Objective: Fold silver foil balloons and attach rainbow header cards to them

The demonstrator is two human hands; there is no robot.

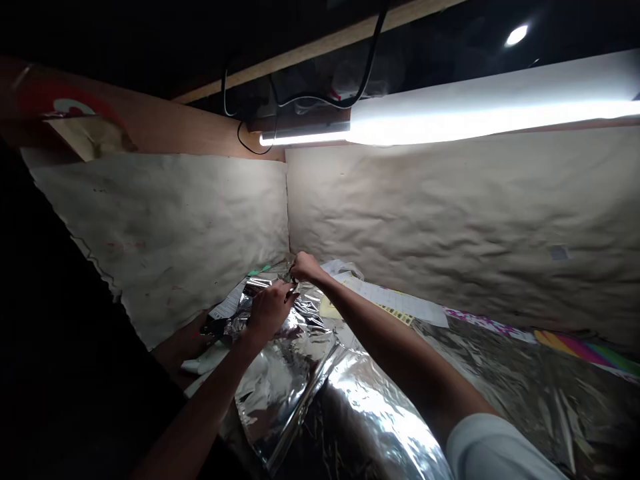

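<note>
We note left hand (270, 310) and right hand (304, 268) closed, seemingly pinching the silver foil sheet (295, 373) below them, gathering its crumpled edge between them.

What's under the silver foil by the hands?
A printed paper and a yellow note show at its far edge, seemingly tucked beneath; the rest under the foil is covered and can't be seen.

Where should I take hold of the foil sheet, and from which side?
Probably the raised straight edge of the foil sheet from the near side, below the left hand: it stands up from the crinkled sheet, so fingers can pinch it.
</note>
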